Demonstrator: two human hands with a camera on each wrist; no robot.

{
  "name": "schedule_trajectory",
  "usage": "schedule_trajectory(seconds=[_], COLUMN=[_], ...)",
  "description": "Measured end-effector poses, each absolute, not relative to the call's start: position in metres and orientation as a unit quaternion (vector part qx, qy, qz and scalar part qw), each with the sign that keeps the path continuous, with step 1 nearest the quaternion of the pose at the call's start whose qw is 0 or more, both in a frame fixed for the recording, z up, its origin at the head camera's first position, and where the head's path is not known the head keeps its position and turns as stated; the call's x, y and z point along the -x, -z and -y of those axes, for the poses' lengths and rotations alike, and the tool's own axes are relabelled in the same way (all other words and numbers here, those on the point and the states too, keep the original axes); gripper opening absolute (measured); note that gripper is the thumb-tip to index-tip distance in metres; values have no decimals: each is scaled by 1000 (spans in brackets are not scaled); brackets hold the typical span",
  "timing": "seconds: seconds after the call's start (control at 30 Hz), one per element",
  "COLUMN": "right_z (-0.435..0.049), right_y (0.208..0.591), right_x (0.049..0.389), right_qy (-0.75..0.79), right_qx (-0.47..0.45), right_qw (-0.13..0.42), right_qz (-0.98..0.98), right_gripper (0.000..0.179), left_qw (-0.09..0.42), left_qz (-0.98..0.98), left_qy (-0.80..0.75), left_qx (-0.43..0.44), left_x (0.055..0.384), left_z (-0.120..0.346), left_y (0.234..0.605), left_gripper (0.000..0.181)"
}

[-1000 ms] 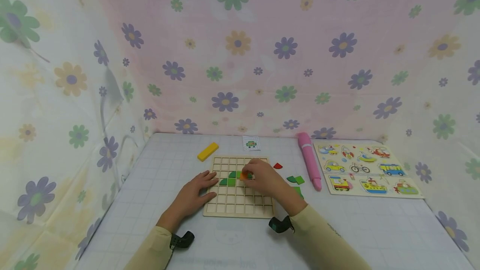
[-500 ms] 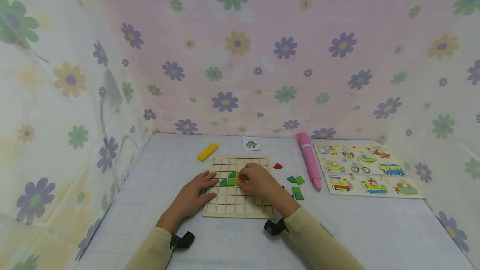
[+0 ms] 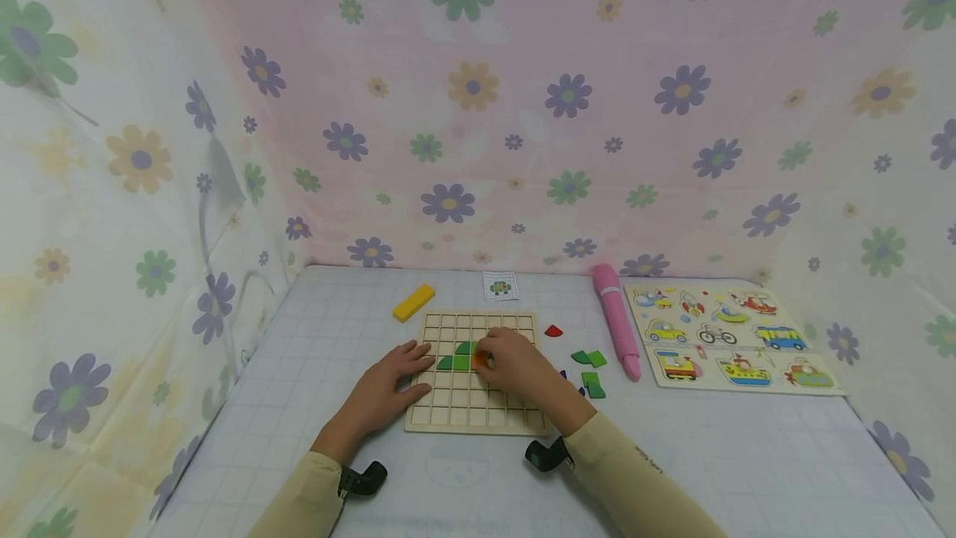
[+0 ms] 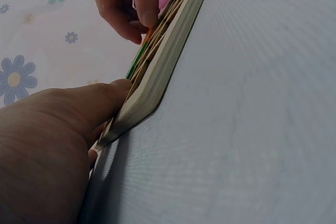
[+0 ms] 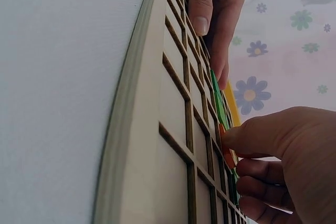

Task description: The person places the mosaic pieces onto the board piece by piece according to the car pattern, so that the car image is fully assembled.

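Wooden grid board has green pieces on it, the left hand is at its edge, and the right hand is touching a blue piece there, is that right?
Not quite: the right hand is touching an orange piece, not a blue one, as the right wrist view shows. The wooden grid board does have green pieces on it, with the left hand at its edge.

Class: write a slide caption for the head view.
Right hand touches flat orange piece on square wooden grid board; left hand rests at its edge.

Orange piece (image 5: 229, 156) partly behind right fingers (image 5: 249, 136)
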State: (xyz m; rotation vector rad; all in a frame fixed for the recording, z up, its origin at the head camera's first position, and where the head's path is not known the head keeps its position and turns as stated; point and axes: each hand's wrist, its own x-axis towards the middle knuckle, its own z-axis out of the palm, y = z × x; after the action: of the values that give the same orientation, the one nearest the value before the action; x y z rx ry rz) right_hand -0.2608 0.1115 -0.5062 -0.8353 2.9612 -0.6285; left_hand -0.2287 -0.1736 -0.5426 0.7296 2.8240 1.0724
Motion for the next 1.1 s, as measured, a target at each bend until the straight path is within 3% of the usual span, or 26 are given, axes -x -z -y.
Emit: schedule_trajectory(seconds=[1.1], right_z=[-125], right_y=[497], right_x=[261], right_qy=[217], right_qx=[249], right_qw=[0], right_qz=[-944], right_gripper=[13], left_qw=[14], left_qz=[-908], left_qy=[-343], left_qx=[-239], left_x=[229], left_z=[174], left_y=[543], left_gripper=[53])
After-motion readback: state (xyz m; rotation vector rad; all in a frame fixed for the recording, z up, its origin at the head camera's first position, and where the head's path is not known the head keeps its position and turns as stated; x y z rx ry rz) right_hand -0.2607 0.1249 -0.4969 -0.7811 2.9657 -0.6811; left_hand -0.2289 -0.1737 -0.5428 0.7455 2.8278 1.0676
